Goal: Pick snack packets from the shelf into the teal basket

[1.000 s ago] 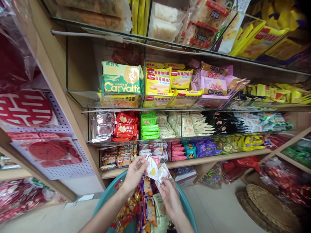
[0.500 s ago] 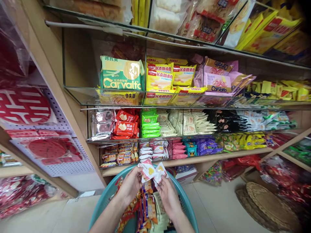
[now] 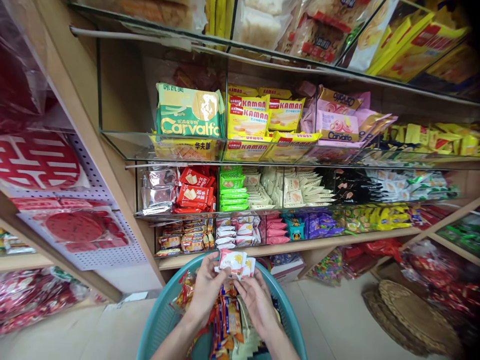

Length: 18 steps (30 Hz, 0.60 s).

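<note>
Both my hands hold small white-and-pink snack packets [image 3: 235, 262] over a teal plastic basket [image 3: 159, 320]. My left hand [image 3: 206, 290] is closed on their left side. My right hand [image 3: 257, 300] pinches their right side from below. The packets are gathered into one flat stack. The basket holds several orange and red snack packs [image 3: 228, 320] under my hands. Just beyond the stack, on the lowest shelf, a compartment holds matching white-and-pink packets [image 3: 238, 230].
Glass-fronted shelves rise ahead with green Carvalfo biscuit packs [image 3: 187, 117], yellow Kaman packs [image 3: 258, 117] and pink packs [image 3: 335, 125]. A wooden upright [image 3: 93, 150] and a pegboard with red decorations [image 3: 71, 230] stand left. Woven baskets [image 3: 412, 320] lie on the floor at right.
The two packets, fanned apart a second ago, have been drawn together into one stack. My hands sank slightly toward the basket and the view tilted a little.
</note>
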Tool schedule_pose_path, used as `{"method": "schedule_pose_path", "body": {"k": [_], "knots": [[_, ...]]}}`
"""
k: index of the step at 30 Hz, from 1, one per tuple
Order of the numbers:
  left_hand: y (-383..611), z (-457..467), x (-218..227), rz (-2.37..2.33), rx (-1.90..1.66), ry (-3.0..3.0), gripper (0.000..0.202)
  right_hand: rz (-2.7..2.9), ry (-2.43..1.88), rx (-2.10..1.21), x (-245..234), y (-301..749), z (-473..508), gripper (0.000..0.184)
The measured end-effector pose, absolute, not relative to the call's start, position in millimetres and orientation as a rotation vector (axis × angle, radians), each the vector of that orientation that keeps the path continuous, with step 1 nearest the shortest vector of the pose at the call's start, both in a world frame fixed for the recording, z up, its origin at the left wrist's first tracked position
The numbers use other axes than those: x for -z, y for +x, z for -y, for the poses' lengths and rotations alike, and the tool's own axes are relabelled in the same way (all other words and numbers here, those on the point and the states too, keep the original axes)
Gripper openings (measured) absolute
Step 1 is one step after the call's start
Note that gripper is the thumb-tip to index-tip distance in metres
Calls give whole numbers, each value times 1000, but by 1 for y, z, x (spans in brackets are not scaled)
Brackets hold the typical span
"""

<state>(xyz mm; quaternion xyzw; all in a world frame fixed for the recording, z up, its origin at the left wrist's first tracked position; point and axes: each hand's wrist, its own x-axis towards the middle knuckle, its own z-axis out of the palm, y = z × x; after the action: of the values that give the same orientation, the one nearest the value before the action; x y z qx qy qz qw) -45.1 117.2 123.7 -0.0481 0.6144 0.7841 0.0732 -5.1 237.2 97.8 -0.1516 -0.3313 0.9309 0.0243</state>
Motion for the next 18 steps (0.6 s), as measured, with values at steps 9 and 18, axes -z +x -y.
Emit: {"method": "schedule_pose_path", "body": {"k": [9,18], "knots": [[-41,-109,-112,-2646,-1687,374,63,1138,-481,-2833,-101,-5,-235,30],[-40,-107,-155,-2836,-541,1050,71,1377,-341,-2838,-96,1,-224,37]]}}
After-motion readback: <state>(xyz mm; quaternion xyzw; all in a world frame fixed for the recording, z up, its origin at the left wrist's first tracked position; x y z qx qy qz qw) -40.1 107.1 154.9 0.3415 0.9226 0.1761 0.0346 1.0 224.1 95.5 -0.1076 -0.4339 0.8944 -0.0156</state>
